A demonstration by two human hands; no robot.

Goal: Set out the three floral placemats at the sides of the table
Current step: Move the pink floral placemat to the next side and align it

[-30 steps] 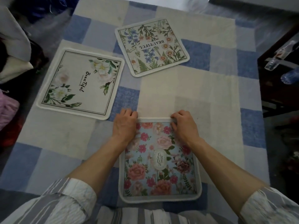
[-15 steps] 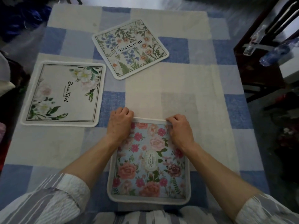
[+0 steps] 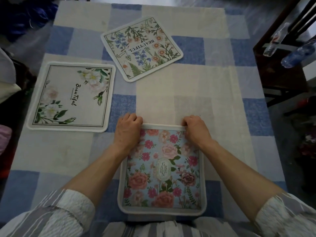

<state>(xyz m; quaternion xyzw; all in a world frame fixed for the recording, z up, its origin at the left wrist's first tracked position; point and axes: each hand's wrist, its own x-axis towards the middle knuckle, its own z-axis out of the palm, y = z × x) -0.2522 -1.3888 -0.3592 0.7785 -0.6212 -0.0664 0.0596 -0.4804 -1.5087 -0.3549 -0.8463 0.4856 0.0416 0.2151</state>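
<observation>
Item one: rose placemat [image 3: 162, 170], at the near edge of the checked tablecloth [image 3: 196, 93], square to me. I have my left hand [image 3: 127, 132] and right hand [image 3: 196, 131] on its far corners, fingers curled and pinching the white border, I judge to straighten it. Item two: white-blossom placemat [image 3: 71, 96], flat at the left side. Item three: wildflower placemat [image 3: 142, 48], far side, skewed, probably awaiting alignment.

Checked tablecloth [image 3: 188, 93] covers table, bearing 3 placemats [image 3: 71, 96].
</observation>
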